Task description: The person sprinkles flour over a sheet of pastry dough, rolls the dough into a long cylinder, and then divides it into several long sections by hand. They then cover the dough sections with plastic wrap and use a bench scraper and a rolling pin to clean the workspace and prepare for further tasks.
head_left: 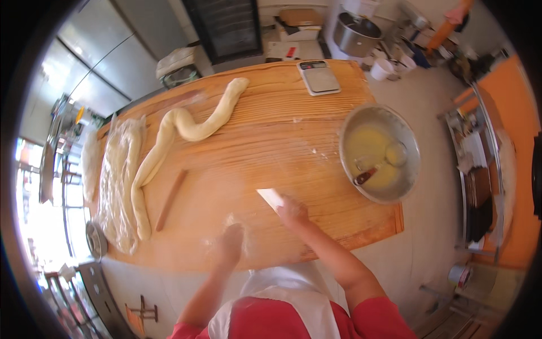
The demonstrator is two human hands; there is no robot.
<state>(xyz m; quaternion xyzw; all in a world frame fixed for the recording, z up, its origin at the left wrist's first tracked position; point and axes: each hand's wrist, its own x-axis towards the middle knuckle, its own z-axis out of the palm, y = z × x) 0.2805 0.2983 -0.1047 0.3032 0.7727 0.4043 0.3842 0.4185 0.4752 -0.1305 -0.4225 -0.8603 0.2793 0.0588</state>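
Observation:
Near the front middle of the wooden table, my right hand [293, 211] is closed around a flat white dough scraper [270, 198], its blade pointing away to the left. My left hand [230, 242] is low over the table's front part, smeared by motion, so its fingers do not show clearly. Pale flour lies on the wood around it. A long rope of dough [195, 129] snakes from the back middle to the left front. Beside it rests a thin wooden rolling pin [171, 200], to the left of my hands.
Plastic-covered dough [119, 181] lies along the table's left side. A big metal bowl [350, 164] with yellow liquid and a dark-handled utensil [366, 176] stands at the right. At the back is a kitchen scale [319, 78]. A loaded shelf rack [480, 169] stands farther right.

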